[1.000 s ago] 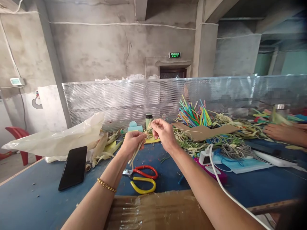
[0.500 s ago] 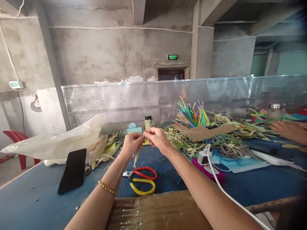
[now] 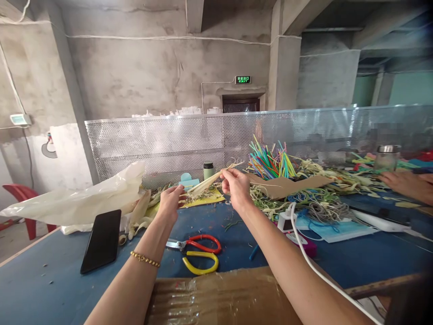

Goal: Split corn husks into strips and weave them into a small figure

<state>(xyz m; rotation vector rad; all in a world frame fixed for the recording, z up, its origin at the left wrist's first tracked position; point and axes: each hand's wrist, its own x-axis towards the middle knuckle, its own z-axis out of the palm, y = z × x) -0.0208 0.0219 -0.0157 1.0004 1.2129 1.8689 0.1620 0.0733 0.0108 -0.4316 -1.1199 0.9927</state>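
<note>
A pale dried corn husk strip (image 3: pixel 207 183) stretches slantwise between my two hands, above the blue table. My right hand (image 3: pixel 237 186) pinches its upper end between thumb and fingers, and a thin tip sticks out beyond them. At the lower, frayed end my left hand (image 3: pixel 171 201) has its fingers closed on the strands; the exact grip is small and partly hidden. Below the hands lie scissors (image 3: pixel 199 255) with one red and one yellow handle. Behind the husk are a yellow sheet (image 3: pixel 206 198) with scraps and a green jar (image 3: pixel 209 170) with a black lid.
At left lie a black phone (image 3: pixel 101 241) and a plastic bag (image 3: pixel 77 198). Colourful pipe cleaners (image 3: pixel 270 160), cardboard (image 3: pixel 297 186) and tangled strands are at right, near a white cable (image 3: pixel 311 266). Another person's hand (image 3: pixel 402 183) is at far right. A cardboard box (image 3: pixel 223 298) is nearest me.
My hands have moved apart, the right one upward and to the right, the left one to the left. The husk, bunched and hanging before, now spans the gap between them.
</note>
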